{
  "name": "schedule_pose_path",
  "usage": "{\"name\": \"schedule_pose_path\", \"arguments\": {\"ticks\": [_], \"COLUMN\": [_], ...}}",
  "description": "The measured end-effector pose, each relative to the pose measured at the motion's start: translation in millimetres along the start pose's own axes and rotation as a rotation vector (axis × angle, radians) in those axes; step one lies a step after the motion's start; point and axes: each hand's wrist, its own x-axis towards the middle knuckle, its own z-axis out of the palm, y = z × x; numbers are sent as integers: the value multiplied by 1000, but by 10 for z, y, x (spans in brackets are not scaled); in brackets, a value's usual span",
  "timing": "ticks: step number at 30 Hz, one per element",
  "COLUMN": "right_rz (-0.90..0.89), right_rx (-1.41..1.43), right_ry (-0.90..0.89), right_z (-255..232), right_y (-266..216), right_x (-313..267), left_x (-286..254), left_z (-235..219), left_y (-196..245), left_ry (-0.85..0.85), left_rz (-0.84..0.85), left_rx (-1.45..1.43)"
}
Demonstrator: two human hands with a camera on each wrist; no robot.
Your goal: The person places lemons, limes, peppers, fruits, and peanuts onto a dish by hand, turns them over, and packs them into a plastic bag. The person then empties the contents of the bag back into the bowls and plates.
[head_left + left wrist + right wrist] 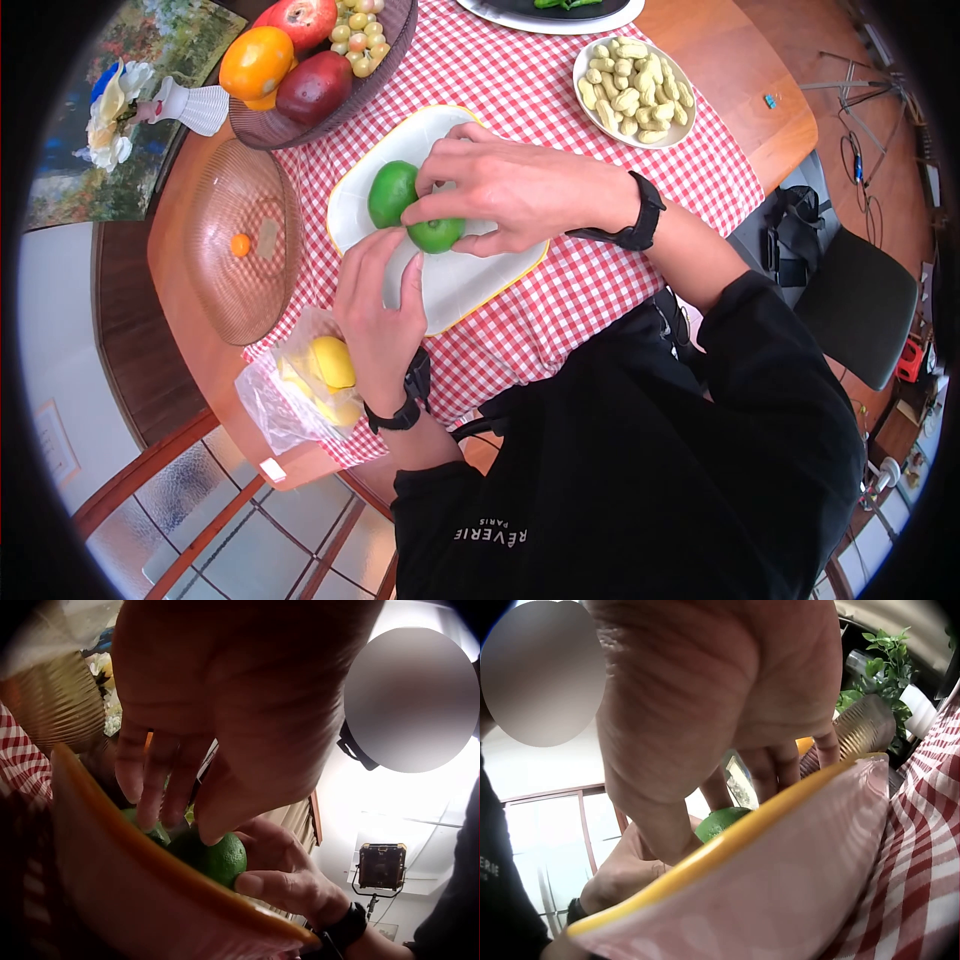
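Observation:
Two green citrus fruits lie in a white dish with a yellow rim. My right hand reaches over the dish and grips the nearer green citrus fruit between thumb and fingers. Beside it, toward the far left, sits the other green citrus fruit. My left hand comes in over the near left rim, its fingers extended and its fingertips right at the nearer fruit. In the left wrist view, the left thumb overlaps the top of the green fruit. The dish wall hides the fruit's underside in both wrist views.
Left of the dish stands a ribbed clear bowl with a small orange fruit. A plastic bag of lemons lies by my left wrist. A fruit bowl stands at far left, a plate of peanuts at far right.

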Motion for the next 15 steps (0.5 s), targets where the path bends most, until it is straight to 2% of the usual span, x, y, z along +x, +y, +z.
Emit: {"name": "schedule_pose_path", "arguments": {"ticks": [2,5,15], "right_rz": [-42,-86,-50], "right_rx": [-30,-53,16], "right_ry": [23,72,113], "right_z": [11,53,27], "right_y": [21,56,-8], "right_x": [-6,-7,33], "left_x": [-9,-23,3], "left_z": [20,15,17], "left_y": [-25,25,60], "left_ry": [18,-31,-120], "left_rz": [50,35,50], "left_rx": [-31,-45,-55]}}
